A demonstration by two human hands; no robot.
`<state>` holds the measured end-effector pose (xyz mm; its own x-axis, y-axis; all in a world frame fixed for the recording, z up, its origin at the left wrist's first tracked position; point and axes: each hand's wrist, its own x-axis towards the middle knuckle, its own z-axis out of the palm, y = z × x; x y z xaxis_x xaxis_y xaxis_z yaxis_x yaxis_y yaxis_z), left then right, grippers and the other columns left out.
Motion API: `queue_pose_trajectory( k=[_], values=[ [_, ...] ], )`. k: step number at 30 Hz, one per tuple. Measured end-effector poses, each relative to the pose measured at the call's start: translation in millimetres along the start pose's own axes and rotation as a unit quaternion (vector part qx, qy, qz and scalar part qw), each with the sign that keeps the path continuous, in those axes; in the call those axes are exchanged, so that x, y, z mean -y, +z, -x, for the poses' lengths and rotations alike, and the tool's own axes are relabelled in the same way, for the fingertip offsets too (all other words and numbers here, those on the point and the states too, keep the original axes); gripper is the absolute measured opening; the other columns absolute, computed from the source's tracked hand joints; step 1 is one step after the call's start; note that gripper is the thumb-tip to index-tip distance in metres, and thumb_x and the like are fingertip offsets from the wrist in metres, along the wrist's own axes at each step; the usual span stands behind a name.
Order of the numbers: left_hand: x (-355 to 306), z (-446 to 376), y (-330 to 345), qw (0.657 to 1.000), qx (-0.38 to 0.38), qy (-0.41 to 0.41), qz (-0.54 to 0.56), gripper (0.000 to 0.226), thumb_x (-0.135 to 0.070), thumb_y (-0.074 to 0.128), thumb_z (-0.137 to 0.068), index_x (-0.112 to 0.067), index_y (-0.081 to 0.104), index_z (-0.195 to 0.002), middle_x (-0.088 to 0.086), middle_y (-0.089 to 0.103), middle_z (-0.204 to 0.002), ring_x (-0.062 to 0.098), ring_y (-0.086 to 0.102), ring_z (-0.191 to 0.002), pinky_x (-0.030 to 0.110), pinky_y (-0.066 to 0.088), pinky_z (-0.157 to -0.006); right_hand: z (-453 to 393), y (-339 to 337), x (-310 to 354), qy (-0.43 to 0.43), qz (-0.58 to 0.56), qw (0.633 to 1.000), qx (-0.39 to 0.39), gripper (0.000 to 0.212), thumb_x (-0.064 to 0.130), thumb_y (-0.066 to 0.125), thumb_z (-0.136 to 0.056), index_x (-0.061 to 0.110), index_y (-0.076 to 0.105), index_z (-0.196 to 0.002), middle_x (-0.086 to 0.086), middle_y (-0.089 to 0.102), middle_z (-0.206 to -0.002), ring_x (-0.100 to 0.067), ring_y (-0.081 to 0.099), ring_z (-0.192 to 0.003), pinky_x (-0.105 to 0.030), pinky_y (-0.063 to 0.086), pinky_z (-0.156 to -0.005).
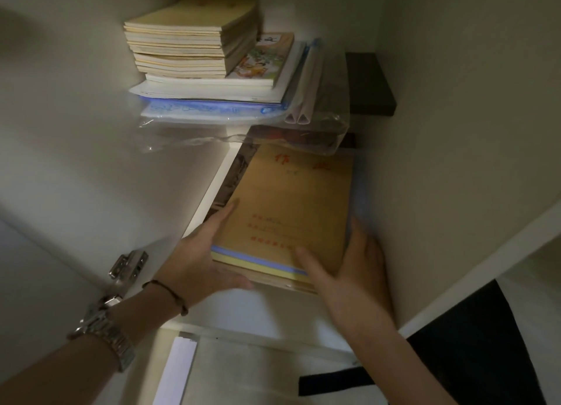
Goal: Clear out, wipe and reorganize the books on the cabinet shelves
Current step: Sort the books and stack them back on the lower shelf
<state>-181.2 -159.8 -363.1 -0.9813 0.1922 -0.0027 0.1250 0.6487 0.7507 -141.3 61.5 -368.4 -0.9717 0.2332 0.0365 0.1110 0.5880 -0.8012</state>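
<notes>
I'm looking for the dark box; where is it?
In the head view the dark box sits upper right on the upper shelf, against the cabinet's right wall, just right of the clear plastic sleeve.

Both hands grip a stack topped by a tan exercise book (291, 204): left hand (206, 253) at its left edge, right hand (349, 268) at right corner. Upper shelf: piled paperbacks (191, 37) on plastic-sleeved papers (212, 113).

The brown exercise book (288, 210) bore two large red characters at the top of its cover, reading 作文, though the second was blurred. Red printed lines lower on that cover were too blurred to read. The illustrated textbook (264, 60) carried dark title characters, illegible.
</notes>
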Motion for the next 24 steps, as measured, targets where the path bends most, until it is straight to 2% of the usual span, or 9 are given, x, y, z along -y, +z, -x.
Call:
queue_pose_trajectory(
  k=[3,5,7,8,12,15,20,22,24],
  values=[
    [-3.7,1.5,0.8,0.999,-0.040,-0.012,-0.017,0.116,-0.030,0.092,-0.046,-0.042,0.027,-0.141,-0.022,0.054,-0.112,0.000,0.054,-0.100,0.005,0.041,-0.081,14.0,4.9,-5.2,-0.051,0.022,0.998,-0.027,0.097,0.069,0.061,-0.067,0.034,0.017,-0.146,0.009,0.038,-0.132,-0.009,0.033,-0.125,-0.019,0.029,-0.097],
    [-7.1,0.3,3.6,0.997,-0.071,-0.011,-0.026,0.109,-0.029,0.091,-0.047,-0.040,0.033,-0.138,-0.027,0.052,-0.103,-0.008,0.052,-0.090,-0.004,0.036,-0.069,19.2,9.2,-9.2,-0.069,0.045,0.995,-0.050,0.105,0.074,0.057,-0.065,0.026,0.015,-0.148,0.003,0.037,-0.131,-0.013,0.034,-0.125,-0.019,0.027,-0.098],
    [-7.0,-4.4,7.7,0.996,-0.092,-0.004,-0.011,0.107,-0.026,0.092,-0.045,-0.038,0.037,-0.136,-0.033,0.050,-0.100,-0.019,0.051,-0.087,-0.007,0.035,-0.069,18.8,11.6,-11.5,-0.067,0.050,0.994,-0.066,0.111,0.074,0.057,-0.064,0.024,0.008,-0.149,-0.002,0.030,-0.138,-0.016,0.032,-0.130,-0.021,0.027,-0.103],
    [-6.7,-7.4,9.9,0.995,-0.100,-0.004,0.002,0.106,-0.026,0.092,-0.044,-0.037,0.039,-0.136,-0.034,0.050,-0.100,-0.020,0.051,-0.088,-0.005,0.036,-0.072,17.9,11.6,-11.9,-0.061,0.047,0.995,-0.066,0.113,0.071,0.061,-0.065,0.024,0.004,-0.150,-0.003,0.025,-0.143,-0.018,0.029,-0.134,-0.022,0.026,-0.106],
    [-14.5,-18.2,18.5,0.994,-0.111,-0.017,0.003,0.107,-0.028,0.091,-0.047,-0.033,0.038,-0.139,-0.025,0.052,-0.102,0.003,0.054,-0.094,0.007,0.039,-0.083,15.7,10.5,-14.2,-0.050,0.029,0.997,-0.043,0.112,0.049,0.073,-0.073,0.032,-0.009,-0.148,0.000,0.008,-0.153,-0.017,0.019,-0.141,-0.025,0.022,-0.112],
    [-22.1,-26.4,24.1,0.993,-0.115,-0.020,0.000,0.106,-0.028,0.090,-0.050,-0.030,0.036,-0.140,-0.014,0.052,-0.109,0.007,0.051,-0.100,0.014,0.040,-0.087,16.2,10.6,-16.4,-0.049,0.033,0.998,-0.035,0.106,0.038,0.072,-0.081,0.031,-0.011,-0.148,0.002,0.003,-0.154,-0.015,0.016,-0.142,-0.024,0.022,-0.113],
    [-29.0,-36.3,37.5,0.993,-0.110,-0.039,0.019,0.103,-0.025,0.089,-0.055,-0.028,0.033,-0.142,-0.008,0.051,-0.113,0.014,0.051,-0.106,0.027,0.044,-0.096,16.3,13.5,-18.4,-0.040,0.069,0.996,-0.034,0.099,0.025,0.067,-0.086,0.028,-0.010,-0.148,-0.001,-0.001,-0.154,-0.017,0.015,-0.142,-0.024,0.022,-0.113],
    [-30.0,-37.4,42.6,0.994,-0.100,-0.040,0.021,0.103,-0.025,0.087,-0.058,-0.029,0.030,-0.143,-0.003,0.052,-0.119,0.020,0.051,-0.111,0.039,0.044,-0.102,20.3,16.9,-17.3,-0.042,0.106,0.992,-0.050,0.099,0.022,0.071,-0.082,0.026,-0.004,-0.146,-0.009,0.003,-0.155,-0.024,0.020,-0.142,-0.032,0.027,-0.114],
    [-30.2,-36.7,44.3,0.995,-0.093,-0.038,0.017,0.102,-0.025,0.086,-0.061,-0.029,0.028,-0.144,0.001,0.052,-0.124,0.022,0.052,-0.113,0.041,0.043,-0.103,25.0,22.0,-17.5,-0.072,0.174,0.977,-0.099,0.098,0.021,0.079,-0.071,0.018,0.015,-0.146,-0.020,0.018,-0.152,-0.034,0.027,-0.138,-0.041,0.032,-0.110]
  ],
)
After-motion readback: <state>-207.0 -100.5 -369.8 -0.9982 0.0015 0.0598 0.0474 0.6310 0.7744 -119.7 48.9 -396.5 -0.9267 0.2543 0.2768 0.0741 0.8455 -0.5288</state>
